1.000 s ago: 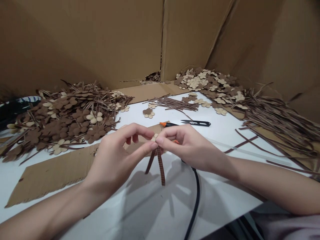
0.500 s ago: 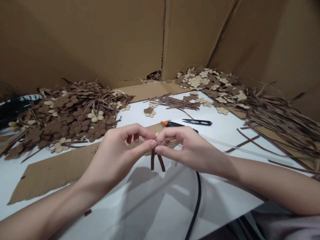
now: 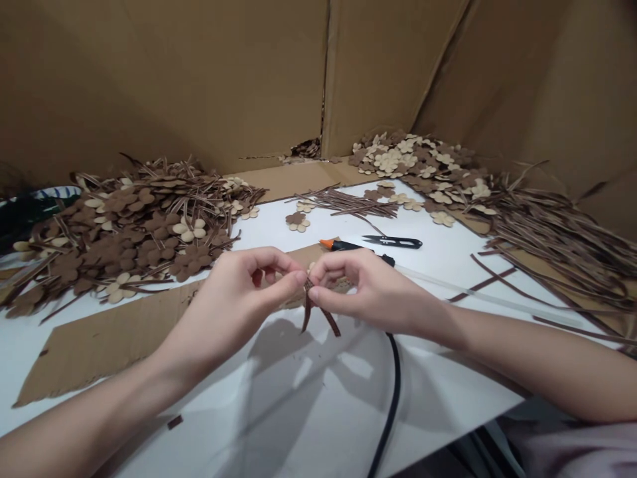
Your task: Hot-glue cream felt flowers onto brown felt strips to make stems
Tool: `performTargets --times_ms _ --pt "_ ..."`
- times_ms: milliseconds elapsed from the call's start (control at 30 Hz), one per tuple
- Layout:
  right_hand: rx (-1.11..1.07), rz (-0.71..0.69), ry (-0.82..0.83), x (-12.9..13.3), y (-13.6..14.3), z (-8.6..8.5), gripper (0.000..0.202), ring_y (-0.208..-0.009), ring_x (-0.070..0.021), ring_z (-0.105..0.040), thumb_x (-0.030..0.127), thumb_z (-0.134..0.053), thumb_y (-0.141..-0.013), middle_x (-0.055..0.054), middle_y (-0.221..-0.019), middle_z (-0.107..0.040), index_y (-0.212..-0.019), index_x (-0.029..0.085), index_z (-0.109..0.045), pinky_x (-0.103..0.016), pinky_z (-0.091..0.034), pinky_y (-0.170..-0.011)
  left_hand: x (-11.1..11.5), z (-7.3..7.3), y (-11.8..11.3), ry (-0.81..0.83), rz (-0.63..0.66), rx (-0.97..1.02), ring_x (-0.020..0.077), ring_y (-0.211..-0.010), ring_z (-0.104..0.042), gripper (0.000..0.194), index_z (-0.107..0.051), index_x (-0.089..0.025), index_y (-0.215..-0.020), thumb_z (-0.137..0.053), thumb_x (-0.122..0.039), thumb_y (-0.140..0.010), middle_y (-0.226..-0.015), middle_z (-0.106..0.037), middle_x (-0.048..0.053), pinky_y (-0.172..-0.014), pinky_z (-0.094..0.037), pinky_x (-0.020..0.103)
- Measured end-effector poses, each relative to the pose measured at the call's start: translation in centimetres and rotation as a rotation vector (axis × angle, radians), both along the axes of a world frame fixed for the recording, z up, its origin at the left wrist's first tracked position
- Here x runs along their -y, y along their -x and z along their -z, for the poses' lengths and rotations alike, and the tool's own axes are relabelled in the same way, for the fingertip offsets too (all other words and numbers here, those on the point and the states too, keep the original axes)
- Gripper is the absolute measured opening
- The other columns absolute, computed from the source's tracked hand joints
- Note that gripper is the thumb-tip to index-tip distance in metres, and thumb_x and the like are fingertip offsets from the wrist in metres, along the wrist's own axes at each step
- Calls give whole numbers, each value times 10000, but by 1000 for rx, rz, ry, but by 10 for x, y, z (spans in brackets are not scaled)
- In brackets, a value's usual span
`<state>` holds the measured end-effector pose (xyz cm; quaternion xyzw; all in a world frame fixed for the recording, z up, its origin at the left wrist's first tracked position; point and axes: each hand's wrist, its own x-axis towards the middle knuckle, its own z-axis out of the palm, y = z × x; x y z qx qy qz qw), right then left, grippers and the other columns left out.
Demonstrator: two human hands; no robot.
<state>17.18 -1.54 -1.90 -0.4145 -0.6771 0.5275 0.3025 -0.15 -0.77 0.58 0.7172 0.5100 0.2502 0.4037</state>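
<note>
Between my fingertips, above the table's middle, is a brown strip with stitched edges; its two ends hang down and spread apart. My left hand pinches it with thumb and forefinger from the left. From the right, my right hand pinches it too, thumb below and fingers curled. A bit of beige, perhaps a flower piece, peeks out above the fingertips, mostly hidden. Just behind my right hand lies a black glue gun with an orange nozzle. Black thread snips rest beyond it.
Brown and beige flower cutouts with strips are heaped at left; more flowers lie back right. Long brown strips pile at right, short strips at centre back. A cardboard piece lies left. A black cord crosses the front.
My fingertips have parted slightly, showing more of the strip between them. The hanging ends have swung a little, the right one farther right. Both hands remain in nearly the same place.
</note>
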Motion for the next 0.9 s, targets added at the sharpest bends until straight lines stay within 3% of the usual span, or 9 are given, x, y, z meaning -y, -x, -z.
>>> performTargets --times_ms 133,267,367,533,633,900 --pt "43 -1 -19 1 0 1 96 -722 -131 -565 179 -505 -778 3 -706 -590 -683 191 -507 -235 -428 -641 2 3 -3 -118 4 -102 106 -546 -498 203 -637 -203 -632 -566 -324 -779 -575 -605 -37 -519 -350 193" --pt "28 37 13 3 0 1 42 -703 -124 -578 226 -530 -787 0 -727 -610 -777 188 -544 -219 -429 -601 4 9 -6 -156 -30 -113 115 -581 -488 238 -601 -186 -673 -495 -341 -819 -617 -590 -25 -542 -346 205" --pt "-7 84 19 4 2 2 109 -698 -123 -590 252 -553 -785 -14 -772 -641 -860 180 -587 -213 -435 -583 7 13 -8 -99 -68 -47 117 -587 -490 217 -564 -178 -715 -467 -331 -834 -648 -577 -19 -536 -355 202" --pt "-82 154 20 5 6 4 87 -659 -119 -605 253 -564 -783 -16 -729 -655 -788 169 -585 -202 -453 -558 10 15 -12 18 -67 153 111 -605 -504 167 -520 -175 -708 -478 -284 -827 -611 -508 -34 -547 -385 186" --pt "-105 181 5 6 7 6 94 -712 -133 -627 254 -562 -786 -22 -746 -661 -757 168 -586 -206 -467 -587 12 17 -14 24 -100 184 96 -564 -480 163 -504 -175 -688 -472 -251 -828 -567 -452 -50 -517 -367 178" --pt "-150 230 -46 12 13 12 85 -722 -140 -618 233 -532 -805 -13 -736 -629 -743 179 -549 -240 -483 -633 21 24 -19 -40 -117 225 111 -663 -516 150 -482 -180 -721 -453 -248 -851 -681 -531 -22 -615 -403 206"
